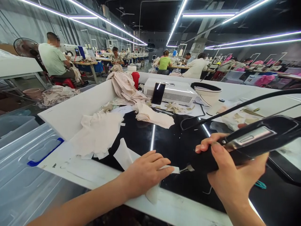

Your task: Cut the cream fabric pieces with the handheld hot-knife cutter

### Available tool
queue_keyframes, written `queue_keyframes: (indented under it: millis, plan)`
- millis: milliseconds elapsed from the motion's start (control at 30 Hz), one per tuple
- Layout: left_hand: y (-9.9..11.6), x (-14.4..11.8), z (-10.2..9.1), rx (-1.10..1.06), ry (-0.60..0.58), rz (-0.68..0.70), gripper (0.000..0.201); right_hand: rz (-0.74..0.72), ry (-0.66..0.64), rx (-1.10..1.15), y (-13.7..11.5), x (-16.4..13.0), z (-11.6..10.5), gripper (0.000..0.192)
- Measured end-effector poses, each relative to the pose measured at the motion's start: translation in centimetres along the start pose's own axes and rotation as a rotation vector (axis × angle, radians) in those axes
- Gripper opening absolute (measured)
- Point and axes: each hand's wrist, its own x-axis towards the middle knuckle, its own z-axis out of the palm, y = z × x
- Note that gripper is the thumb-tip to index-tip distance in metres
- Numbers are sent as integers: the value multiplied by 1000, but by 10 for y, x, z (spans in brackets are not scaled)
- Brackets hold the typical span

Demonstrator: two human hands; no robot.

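Note:
My left hand (150, 168) lies flat with fingers stretched out on a pale fabric piece (124, 155), pressing it on the glossy black tabletop (185, 141). A narrow end of the fabric shows past my fingertips, and another part hangs over the table's front edge. My right hand (235, 169) is wrapped round a bulky black corded hand tool (258, 138) with a silver panel. The tool's small flat metal tip (187, 169) points left, at or just beside the narrow fabric end; whether they touch I cannot tell.
Stacks of cut fabric (98, 133) lie to the left and at the back (155, 116). A phone (158, 93) leans against a white vented box (169, 91). The tool's black cable (242, 108) arches across the right. Clear plastic bins (21, 163) stand at left; people work at sewing machines beyond.

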Motion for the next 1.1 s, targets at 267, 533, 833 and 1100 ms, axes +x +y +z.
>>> queue_keyframes:
  millis: [267, 533, 833, 1100]
  plan:
    - [6, 4, 1, 73, -15, 30, 20, 31, 22, 2, -3, -1, 2, 52]
    - [6, 3, 6, 27, -60, -27, 25, 48, 66, -22, -3, 0, 1, 59]
    - [6, 4, 12, 12, -52, -23, 23, 53, 45, 103, -2, 4, 17, 63]
    - [11, 8, 6, 3, -49, -35, 25, 34, -5, 79, 5, 1, 21, 54]
